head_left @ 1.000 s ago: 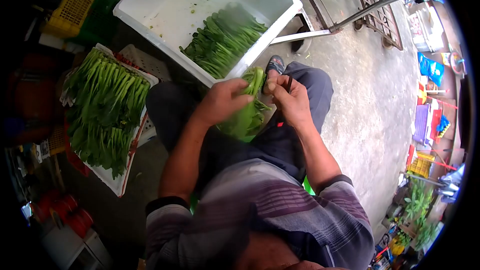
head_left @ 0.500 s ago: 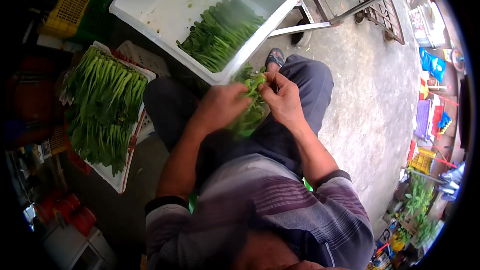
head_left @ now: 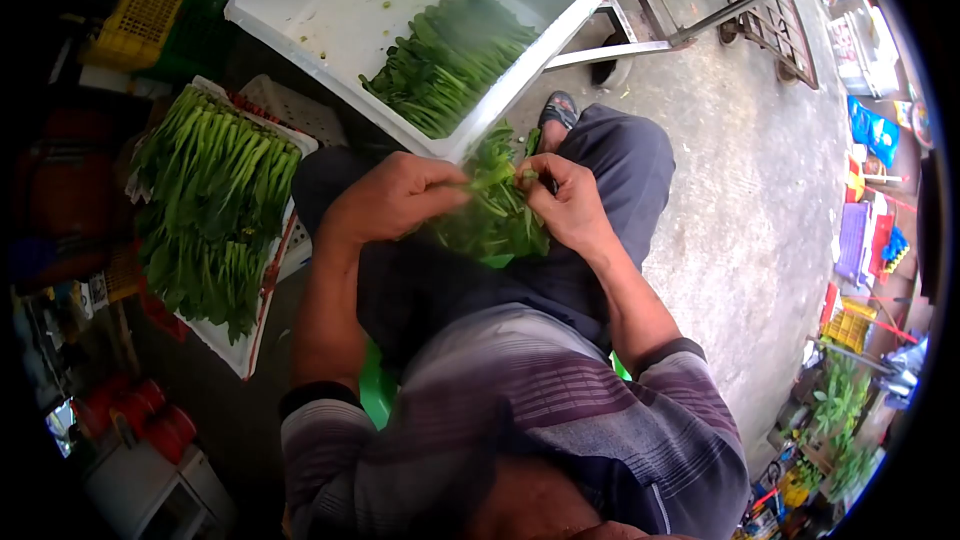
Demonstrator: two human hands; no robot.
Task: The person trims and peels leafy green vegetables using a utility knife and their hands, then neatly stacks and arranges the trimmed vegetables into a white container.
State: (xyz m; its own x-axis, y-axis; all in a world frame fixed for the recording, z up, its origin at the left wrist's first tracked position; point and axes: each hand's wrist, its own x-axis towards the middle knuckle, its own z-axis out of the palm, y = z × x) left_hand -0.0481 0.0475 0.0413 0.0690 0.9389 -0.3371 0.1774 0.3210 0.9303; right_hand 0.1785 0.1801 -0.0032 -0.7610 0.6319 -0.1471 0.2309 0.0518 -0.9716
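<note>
A light-green stalk (head_left: 490, 179) lies between the two hands, its long axis seemingly crosswise, running from the fingers of the left hand (head_left: 395, 197) toward those of the right hand (head_left: 568, 205), with the left fingertips the nearer. Blur leaves it unclear whether the left fingers grip the stalk or merely touch it, while the right fingers are pinched at the edge of the leafy greens (head_left: 480, 228), which spread beneath both hands, just bodyward of the white tub (head_left: 330, 25)
</note>
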